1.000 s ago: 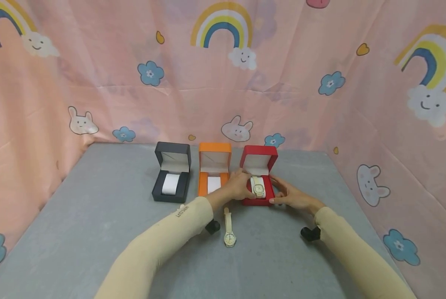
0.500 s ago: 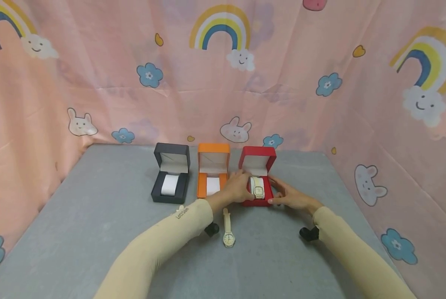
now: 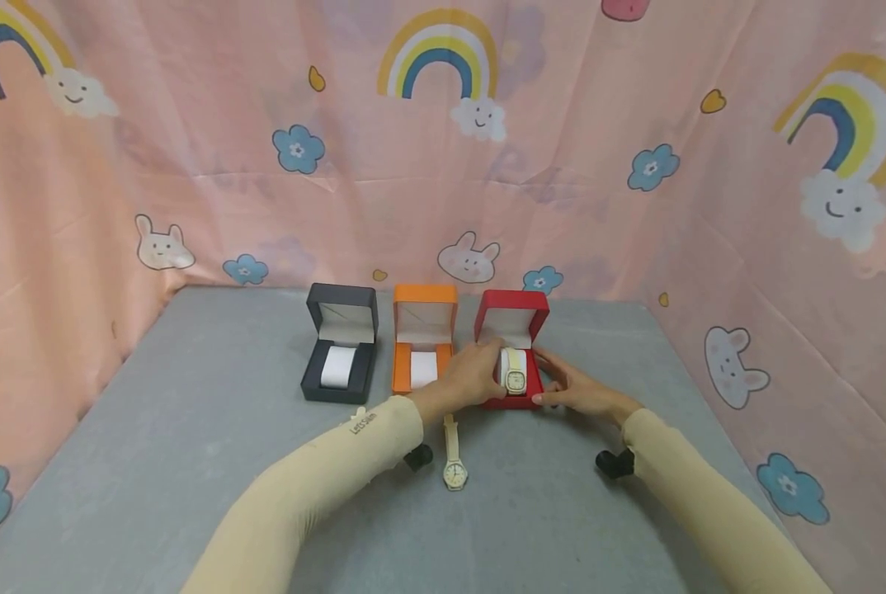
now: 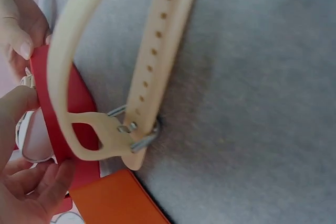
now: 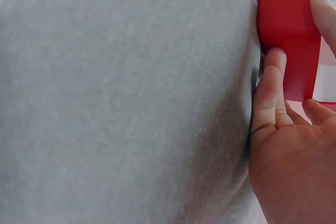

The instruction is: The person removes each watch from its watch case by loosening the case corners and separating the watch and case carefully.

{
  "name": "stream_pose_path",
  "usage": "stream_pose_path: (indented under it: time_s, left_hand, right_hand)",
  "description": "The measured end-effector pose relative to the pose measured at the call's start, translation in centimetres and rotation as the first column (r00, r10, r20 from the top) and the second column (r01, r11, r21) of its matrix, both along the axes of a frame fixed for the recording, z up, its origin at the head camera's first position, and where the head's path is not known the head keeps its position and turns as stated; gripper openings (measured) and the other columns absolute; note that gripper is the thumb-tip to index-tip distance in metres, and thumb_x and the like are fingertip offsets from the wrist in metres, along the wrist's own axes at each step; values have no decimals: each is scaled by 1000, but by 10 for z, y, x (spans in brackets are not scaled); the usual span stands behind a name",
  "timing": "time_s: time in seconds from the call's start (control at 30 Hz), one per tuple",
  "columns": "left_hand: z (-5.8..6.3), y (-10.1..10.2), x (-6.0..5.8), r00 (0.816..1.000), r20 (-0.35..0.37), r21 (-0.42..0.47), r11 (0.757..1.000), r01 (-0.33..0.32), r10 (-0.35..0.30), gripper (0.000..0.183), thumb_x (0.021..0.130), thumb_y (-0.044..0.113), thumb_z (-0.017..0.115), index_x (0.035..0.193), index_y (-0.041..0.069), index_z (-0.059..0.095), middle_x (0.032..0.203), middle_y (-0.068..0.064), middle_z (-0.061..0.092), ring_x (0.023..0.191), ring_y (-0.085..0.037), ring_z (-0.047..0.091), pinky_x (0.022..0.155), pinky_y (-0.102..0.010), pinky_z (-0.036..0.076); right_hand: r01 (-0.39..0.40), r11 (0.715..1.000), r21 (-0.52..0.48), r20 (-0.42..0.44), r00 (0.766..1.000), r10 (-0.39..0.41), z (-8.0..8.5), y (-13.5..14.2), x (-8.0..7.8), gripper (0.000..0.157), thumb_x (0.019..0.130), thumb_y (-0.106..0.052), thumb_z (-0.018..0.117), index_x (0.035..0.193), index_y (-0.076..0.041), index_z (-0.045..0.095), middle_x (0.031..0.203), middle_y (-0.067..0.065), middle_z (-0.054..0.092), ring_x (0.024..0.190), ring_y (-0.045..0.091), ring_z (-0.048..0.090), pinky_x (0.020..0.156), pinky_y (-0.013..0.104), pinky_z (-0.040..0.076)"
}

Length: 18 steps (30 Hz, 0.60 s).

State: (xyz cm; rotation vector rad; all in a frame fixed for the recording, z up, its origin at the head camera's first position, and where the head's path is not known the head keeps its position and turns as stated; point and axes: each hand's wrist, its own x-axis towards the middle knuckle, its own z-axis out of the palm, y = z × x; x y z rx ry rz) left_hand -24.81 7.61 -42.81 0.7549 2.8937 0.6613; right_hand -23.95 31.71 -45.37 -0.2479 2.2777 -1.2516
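A cream wristwatch [image 3: 516,379] lies wrapped round the white cushion [image 4: 39,137] inside the open red watch box [image 3: 512,309]. My left hand [image 3: 473,374] holds the box's left side, its thumb over the front rim close to the watch and its fingers curled at the side wall. At the right side, my right hand [image 3: 575,388] grips the same box, thumb at the front corner and fingers along the side wall. Another cream wristwatch [image 3: 454,474] lies on the table before the boxes; its buckled strap [image 4: 149,72] looms large in the left wrist view.
Left of the red box stand an open orange watch box [image 3: 426,297] and an open black watch box [image 3: 342,297], each with a bare white cushion. A small cream item [image 3: 360,411] shows behind my left sleeve. A pink patterned curtain [image 3: 369,206] encloses the grey table [image 3: 205,429].
The watch in the red box has turned slightly straighter and shifted a little right on its cushion. My left hand has moved slightly with it; the right hand keeps its place.
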Motion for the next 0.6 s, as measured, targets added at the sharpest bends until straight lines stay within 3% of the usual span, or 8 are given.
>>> stream_pose_path:
  time_s: [0.37, 0.6]
  left_hand:
    - [-4, -4, 2, 995, -84, -2, 998, 63, -63, 76, 84, 30, 83, 146, 16, 42, 126, -1, 64, 108, -15, 60, 95, -33, 55]
    - [-8, -4, 7, 969, -218, -53, 993, 105, -114, 72, 87, 30, 80, 147, 15, 41, 130, -2, 60, 98, -12, 63, 84, -30, 58]
  right_hand:
    - [-15, 1000, 5, -6, 1000, 15, 0, -1, -2, 100, 94, -31, 72, 164, -22, 0, 168, 22, 10, 99, 24, 62, 82, 32, 48]
    - [-21, 1000, 10, -23, 1000, 21, -1, -2, -1, 99, 94, -30, 72, 164, -18, 2, 168, 23, 12, 98, 23, 62, 85, 31, 48]
